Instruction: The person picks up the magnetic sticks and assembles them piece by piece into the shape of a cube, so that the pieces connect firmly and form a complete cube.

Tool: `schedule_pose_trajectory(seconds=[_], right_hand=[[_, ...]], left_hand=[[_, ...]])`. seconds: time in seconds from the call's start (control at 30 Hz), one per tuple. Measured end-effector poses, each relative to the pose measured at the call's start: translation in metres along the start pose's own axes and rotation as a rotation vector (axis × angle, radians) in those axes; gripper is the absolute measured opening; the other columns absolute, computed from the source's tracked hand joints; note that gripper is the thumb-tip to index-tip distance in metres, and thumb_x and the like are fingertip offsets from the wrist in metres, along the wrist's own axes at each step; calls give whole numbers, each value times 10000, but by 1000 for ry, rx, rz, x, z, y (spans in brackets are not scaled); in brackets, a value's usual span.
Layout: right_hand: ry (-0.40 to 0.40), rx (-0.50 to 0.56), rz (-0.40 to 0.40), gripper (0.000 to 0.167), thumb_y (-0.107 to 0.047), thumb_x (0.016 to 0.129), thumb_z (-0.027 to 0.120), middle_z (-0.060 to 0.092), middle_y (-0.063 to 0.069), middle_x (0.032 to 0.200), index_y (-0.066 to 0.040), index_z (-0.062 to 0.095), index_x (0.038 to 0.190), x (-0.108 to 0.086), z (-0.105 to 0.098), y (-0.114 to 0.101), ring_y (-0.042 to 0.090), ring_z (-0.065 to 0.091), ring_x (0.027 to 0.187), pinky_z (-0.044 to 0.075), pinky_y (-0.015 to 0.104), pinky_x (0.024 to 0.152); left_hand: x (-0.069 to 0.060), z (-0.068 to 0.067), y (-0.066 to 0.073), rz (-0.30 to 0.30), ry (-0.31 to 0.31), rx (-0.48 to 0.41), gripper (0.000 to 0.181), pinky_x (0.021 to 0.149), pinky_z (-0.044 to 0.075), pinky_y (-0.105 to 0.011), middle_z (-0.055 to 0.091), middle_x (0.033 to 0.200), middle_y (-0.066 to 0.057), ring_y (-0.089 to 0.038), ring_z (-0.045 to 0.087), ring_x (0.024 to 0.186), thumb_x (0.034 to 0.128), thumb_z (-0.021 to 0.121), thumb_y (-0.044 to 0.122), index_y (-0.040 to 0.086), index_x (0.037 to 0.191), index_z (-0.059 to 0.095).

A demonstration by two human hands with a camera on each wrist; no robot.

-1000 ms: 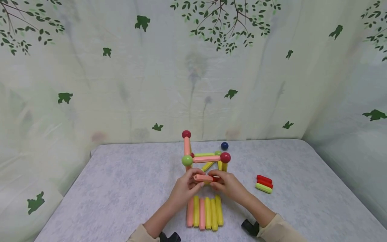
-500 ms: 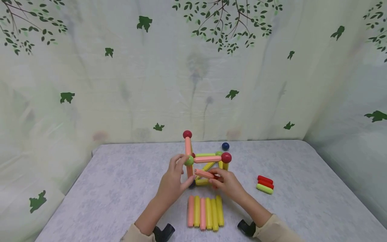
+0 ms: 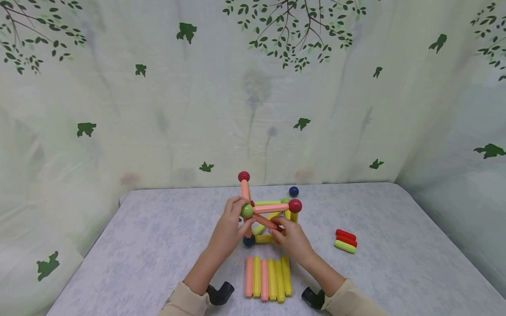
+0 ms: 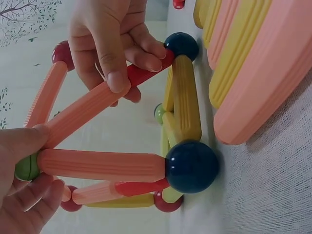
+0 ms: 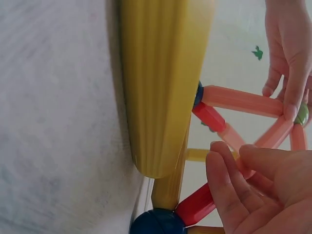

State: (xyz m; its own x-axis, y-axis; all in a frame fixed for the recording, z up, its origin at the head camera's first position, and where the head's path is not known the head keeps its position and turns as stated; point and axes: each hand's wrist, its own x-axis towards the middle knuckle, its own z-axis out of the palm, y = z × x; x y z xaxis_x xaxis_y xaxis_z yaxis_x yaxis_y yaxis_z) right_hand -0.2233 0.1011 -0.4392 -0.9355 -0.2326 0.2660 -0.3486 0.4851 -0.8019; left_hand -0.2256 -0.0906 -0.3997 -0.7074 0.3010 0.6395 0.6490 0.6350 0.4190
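Midway between the side edges of the table point(image 3: 158, 245): holding a green ball point(image 3: 247, 211) between thumb and fingers of the left hand point(image 3: 228, 223), at a corner of a standing frame of sticks and balls point(image 3: 271, 208). Pinching a pink stick point(image 3: 264, 220) between thumb and fingers of the right hand point(image 3: 292, 239), in line with a short red stick point(image 4: 139, 76); slanting down from the green ball to a low dark blue ball point(image 4: 181, 47). Toward the near edge, a row of six pink and yellow sticks point(image 3: 271, 281). Toward the right edge, three short red and lime bars point(image 3: 346, 241). By the far edge, a loose blue ball point(image 3: 294, 191).
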Motion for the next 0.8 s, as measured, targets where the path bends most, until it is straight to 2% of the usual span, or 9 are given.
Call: schedule_pose_trajectory(seconds=[0.13,0.23,0.3,0.37,0.4,0.47,0.57,0.67,0.8], right_hand=[[-11,-12,-18,274,-66,846,616,603,74,916,-48,561,1114,-2,-2,-2,160,588,629,481,226,538],[20,-69,-103,290,-62,828,639,607,53,955,-55,568,1110,-8,-11,-7,111,594,683,486,203,577],[103,-104,-210,261,-46,799,669,614,18,902,-57,594,1049,-13,-20,-10,70,574,664,488,198,572],[233,-156,-297,274,-42,768,700,585,-23,872,-76,593,1018,-16,-31,-12,56,538,674,489,213,583],[291,-182,-326,308,-46,759,709,573,-18,886,-76,579,1037,-17,-37,-12,77,525,705,493,243,605],[354,-219,-321,443,-68,762,712,537,15,990,-105,509,1154,-15,-44,-10,126,522,815,501,305,678],[282,-220,-217,663,-100,790,694,443,76,1183,-191,328,1335,-8,-49,-4,193,511,976,481,364,788],[172,-149,-136,707,-44,805,663,459,91,1211,-238,278,1365,-3,-47,3,216,546,978,490,345,772],[150,-103,-162,671,35,795,645,510,79,1168,-222,326,1326,-1,-42,6,206,573,922,508,278,702]], left_hand=[[-2,1,-1,-49,7,-14,482,623,478,-250,384,1188,-111,-144,530,787,753,725,100,108,1173,489],[-4,3,0,-116,5,-42,470,573,458,-231,380,1166,-112,-160,518,761,771,711,123,137,1185,489],[-5,4,2,-162,3,-90,457,552,446,-218,387,1144,-107,-166,505,773,796,688,142,157,1204,482],[-6,6,3,-201,2,-155,445,549,453,-211,408,1119,-96,-171,502,802,828,653,154,162,1233,468],[-7,7,3,-216,4,-192,436,557,462,-208,419,1109,-92,-177,503,822,844,634,156,159,1245,462],[-7,8,4,-232,12,-248,426,576,480,-207,445,1095,-86,-180,505,869,864,606,157,144,1262,455],[-7,9,4,-247,22,-289,418,589,492,-206,463,1091,-77,-181,514,887,875,587,150,136,1270,453],[-7,9,2,-250,14,-283,419,591,491,-204,465,1090,-72,-179,512,895,876,583,145,137,1274,454],[-1,5,-6,-244,-7,-260,425,613,496,-226,463,1099,-101,-197,514,906,885,568,125,127,1290,439]])
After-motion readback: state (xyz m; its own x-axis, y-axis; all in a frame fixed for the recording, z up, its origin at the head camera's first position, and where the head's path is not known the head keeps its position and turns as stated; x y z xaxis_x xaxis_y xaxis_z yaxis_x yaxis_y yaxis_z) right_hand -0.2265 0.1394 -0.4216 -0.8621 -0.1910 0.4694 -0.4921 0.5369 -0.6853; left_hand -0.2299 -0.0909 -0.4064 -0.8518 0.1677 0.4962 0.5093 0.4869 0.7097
